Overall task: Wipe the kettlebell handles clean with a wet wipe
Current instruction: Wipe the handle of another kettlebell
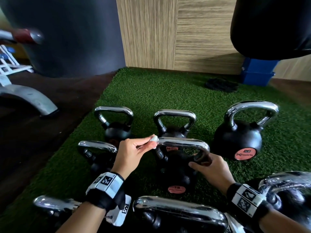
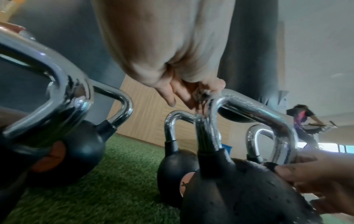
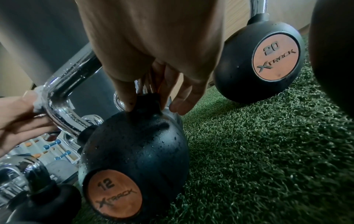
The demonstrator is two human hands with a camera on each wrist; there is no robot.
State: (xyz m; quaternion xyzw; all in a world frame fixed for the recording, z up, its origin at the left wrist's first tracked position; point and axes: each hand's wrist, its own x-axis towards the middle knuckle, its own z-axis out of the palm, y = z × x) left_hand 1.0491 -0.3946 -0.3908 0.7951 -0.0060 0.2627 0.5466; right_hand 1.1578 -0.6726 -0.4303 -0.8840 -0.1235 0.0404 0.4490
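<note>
A black 12 kg kettlebell [image 1: 176,172] [image 3: 138,151] with a chrome handle [image 1: 183,143] [image 2: 254,112] stands mid-mat among several others. My left hand [image 1: 134,148] pinches a small wadded white wet wipe [image 1: 154,138] [image 3: 39,98] against the handle's left corner [image 2: 212,97]. My right hand [image 1: 208,167] [image 3: 149,97] grips the handle's right leg where it meets the ball, thumb and fingers curled round it. Water droplets speckle the handle and ball.
Green turf mat [image 1: 168,91] holds more kettlebells: a 20 kg one [image 1: 239,142] at right, two behind [image 1: 116,125] [image 1: 173,125], one at left [image 1: 97,155], others near my wrists [image 1: 178,211]. A bench foot [image 1: 33,98], punching bag [image 1: 276,26], blue box [image 1: 255,73].
</note>
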